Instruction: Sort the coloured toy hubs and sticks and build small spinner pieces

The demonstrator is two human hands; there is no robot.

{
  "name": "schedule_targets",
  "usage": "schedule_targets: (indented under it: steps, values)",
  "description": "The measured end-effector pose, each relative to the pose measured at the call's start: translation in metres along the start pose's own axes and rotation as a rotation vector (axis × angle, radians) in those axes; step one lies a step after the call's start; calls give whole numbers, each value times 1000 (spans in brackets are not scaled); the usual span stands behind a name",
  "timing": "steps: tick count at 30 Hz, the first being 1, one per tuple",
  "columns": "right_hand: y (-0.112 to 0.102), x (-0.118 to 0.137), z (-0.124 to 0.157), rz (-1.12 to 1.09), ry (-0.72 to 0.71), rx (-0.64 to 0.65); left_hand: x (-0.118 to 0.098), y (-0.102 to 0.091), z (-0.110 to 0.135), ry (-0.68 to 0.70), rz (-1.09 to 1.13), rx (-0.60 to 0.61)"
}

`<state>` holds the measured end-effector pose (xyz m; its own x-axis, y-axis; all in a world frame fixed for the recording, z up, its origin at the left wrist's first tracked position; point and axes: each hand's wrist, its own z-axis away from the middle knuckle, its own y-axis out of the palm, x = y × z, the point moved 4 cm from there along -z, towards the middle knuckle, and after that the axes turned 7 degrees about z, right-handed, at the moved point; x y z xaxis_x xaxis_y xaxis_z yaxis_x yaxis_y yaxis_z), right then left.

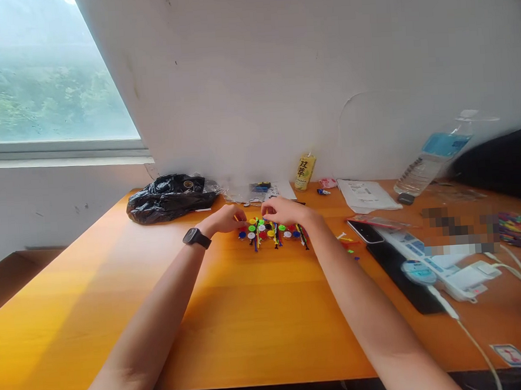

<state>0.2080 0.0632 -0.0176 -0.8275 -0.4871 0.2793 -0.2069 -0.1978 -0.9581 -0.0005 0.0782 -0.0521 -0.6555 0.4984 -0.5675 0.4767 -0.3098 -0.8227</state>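
Small coloured discs [270,234] in white, green, yellow, red and blue lie grouped on the far middle of the wooden table [233,326]. Thin plastic sticks [276,235] in bundles of black, yellow and blue run between them. At the group's left edge is my left hand [226,218], a black watch on its wrist, its fingers curled and pinched at the discs. My right hand [283,208] reaches over the back of the group with thumb and fingers bent together. What either set of fingertips holds is too small to make out.
A black plastic bag [168,199] lies at the back left. A yellow drink can [305,172], papers [366,195] and a tilted-looking water bottle [432,155] stand along the wall. At right are a phone [366,231], a power strip [442,272], cables and loose small pieces [346,241].
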Motion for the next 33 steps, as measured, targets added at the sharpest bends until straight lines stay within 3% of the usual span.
schedule_targets:
  steps: [5,12,18,33]
  values:
    - [20,12,-10,86,23,-77,5,4,-4,-1,-10,-76]
    - [38,8,-16,110,63,-38,-11,-3,-2,34,-19,-146]
    - [40,9,-17,97,70,-15,-16,1,-4,123,4,-81]
    - [38,12,-16,-26,-44,-13,-20,13,-1,123,31,59]
